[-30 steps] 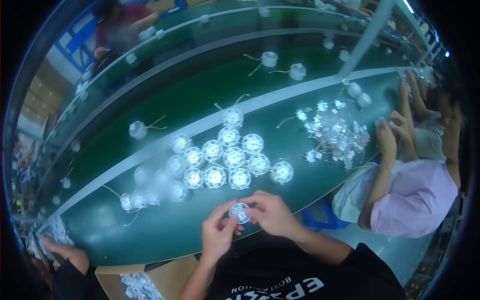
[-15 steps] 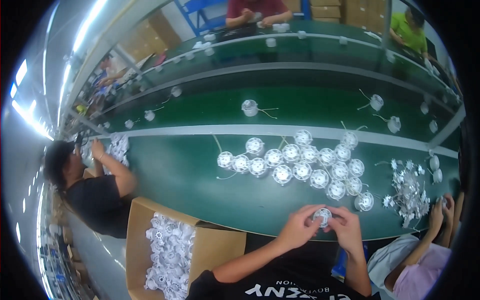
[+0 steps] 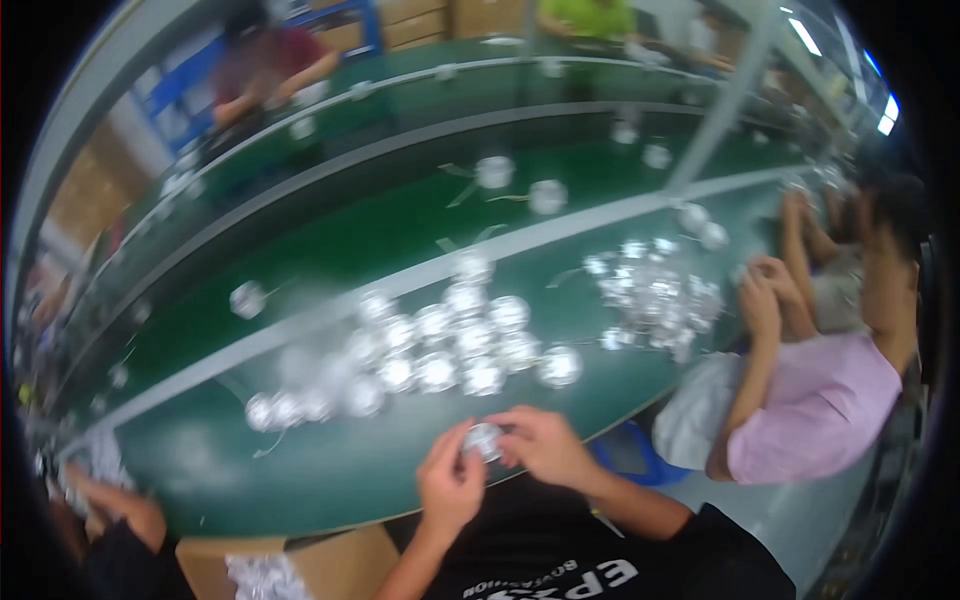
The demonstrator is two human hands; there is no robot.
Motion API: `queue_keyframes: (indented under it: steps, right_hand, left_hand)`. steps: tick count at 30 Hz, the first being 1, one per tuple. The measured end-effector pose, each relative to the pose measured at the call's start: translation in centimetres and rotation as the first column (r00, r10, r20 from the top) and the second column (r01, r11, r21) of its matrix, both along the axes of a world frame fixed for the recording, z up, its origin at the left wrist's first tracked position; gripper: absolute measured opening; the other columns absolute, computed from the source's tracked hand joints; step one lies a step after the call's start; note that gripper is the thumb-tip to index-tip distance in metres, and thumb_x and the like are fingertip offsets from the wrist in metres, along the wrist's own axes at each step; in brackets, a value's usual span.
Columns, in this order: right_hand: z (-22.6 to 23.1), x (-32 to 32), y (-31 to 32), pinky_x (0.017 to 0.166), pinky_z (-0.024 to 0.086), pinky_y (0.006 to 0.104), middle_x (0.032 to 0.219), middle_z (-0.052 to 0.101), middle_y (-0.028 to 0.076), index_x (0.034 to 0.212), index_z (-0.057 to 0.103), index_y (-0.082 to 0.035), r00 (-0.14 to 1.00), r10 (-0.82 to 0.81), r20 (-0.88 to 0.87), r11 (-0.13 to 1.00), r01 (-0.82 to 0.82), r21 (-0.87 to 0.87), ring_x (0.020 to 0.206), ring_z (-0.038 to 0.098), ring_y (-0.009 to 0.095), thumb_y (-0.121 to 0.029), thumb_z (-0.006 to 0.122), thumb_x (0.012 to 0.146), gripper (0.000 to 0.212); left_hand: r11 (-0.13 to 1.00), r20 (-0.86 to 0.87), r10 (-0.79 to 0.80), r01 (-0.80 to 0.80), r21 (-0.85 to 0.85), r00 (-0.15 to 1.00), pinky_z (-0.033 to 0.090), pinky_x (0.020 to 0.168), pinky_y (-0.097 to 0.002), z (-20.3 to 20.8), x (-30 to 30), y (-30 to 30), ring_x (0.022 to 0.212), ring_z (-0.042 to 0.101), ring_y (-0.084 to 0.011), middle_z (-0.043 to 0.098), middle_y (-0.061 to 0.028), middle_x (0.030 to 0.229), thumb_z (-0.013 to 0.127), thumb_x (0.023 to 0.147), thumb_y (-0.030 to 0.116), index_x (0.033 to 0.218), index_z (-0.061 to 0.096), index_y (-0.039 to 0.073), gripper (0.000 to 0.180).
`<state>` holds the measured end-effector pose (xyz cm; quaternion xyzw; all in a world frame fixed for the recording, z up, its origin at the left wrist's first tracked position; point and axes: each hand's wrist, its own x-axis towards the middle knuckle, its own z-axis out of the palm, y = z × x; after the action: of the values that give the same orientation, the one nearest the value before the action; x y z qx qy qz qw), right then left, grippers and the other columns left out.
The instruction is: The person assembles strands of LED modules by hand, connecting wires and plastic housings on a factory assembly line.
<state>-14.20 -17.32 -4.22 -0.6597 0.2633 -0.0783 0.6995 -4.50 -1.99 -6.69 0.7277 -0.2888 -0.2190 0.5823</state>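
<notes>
Close to the table's near edge, my left hand point(image 3: 450, 480) and my right hand point(image 3: 545, 447) hold one small round white plastic part point(image 3: 484, 441) between their fingertips. The fingers of both hands are closed around its rim. Beyond them on the green table point(image 3: 230, 470) stands a cluster of round white housings point(image 3: 436, 371), some with thin wires sticking out. To the right lies a heap of small shiny, star-shaped parts point(image 3: 655, 295). Motion blurs the picture, so fine detail on the held part cannot be made out.
A cardboard box point(image 3: 340, 565) with white parts stands below the near edge at left. A pale rail point(image 3: 560, 228) separates my table from a green belt point(image 3: 330, 240) carrying spaced-out housings. A co-worker in pink point(image 3: 820, 405) sits at right; another person's arm point(image 3: 120, 500) shows at left.
My view has swung to the right, so the table's contents appear shifted left and the box sits lower. Both hands still hold the round part, with the right hand now reaching across its far side.
</notes>
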Motion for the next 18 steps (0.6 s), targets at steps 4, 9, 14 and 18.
queue_keyframes:
  steps: [4,9,14,18]
  right_hand:
    - [1.2,-1.0,-1.1,0.061,0.05,0.0232,0.097,0.068,0.008,0.121,0.069,0.002,0.996,0.054,-0.065,0.998,-0.052,0.027,0.068,0.063,0.013,0.005,0.065,0.091,0.03]
    - [1.8,-1.2,-2.1,0.061,0.048,0.0233,0.092,0.069,0.007,0.12,0.071,0.001,0.998,0.068,-0.013,0.996,-0.068,-0.062,0.067,0.061,0.013,0.006,0.066,0.09,0.031]
    - [2.0,-1.3,-1.6,0.062,0.048,0.0238,0.089,0.069,0.006,0.118,0.072,-0.001,0.998,0.058,-0.015,0.914,-0.059,-0.402,0.066,0.058,0.014,0.006,0.067,0.088,0.032]
    - [2.8,-1.0,-1.5,0.063,0.048,0.0243,0.088,0.068,0.006,0.117,0.073,-0.001,0.999,0.037,-0.015,0.897,-0.04,-0.44,0.066,0.057,0.014,0.006,0.068,0.087,0.032]
  left_hand:
    - [0.998,-0.067,0.002,-0.006,-0.07,0.998,0.05,0.051,-0.0219,0.7,-0.6,-0.9,0.06,0.061,-0.0137,0.068,-0.0163,0.119,0.062,0.089,-0.002,0.127,0.066,-0.004,0.039]
    - [0.998,-0.057,-0.037,0.034,-0.048,0.998,0.05,0.051,-0.0212,0.8,-0.4,-0.7,0.061,0.062,-0.0128,0.067,-0.0157,0.12,0.063,0.089,-0.003,0.127,0.066,-0.004,0.038]
    - [0.999,-0.053,-0.014,0.012,-0.046,0.998,0.05,0.051,-0.0211,1.4,-0.6,-0.7,0.06,0.06,-0.0122,0.067,-0.0153,0.12,0.063,0.089,-0.003,0.127,0.066,-0.003,0.038]
    - [1.0,-0.027,-0.01,0.01,0.007,1.0,0.048,0.052,-0.0207,1.9,-0.4,-0.8,0.062,0.058,-0.0117,0.068,-0.0132,0.121,0.063,0.089,-0.003,0.126,0.067,-0.002,0.037]
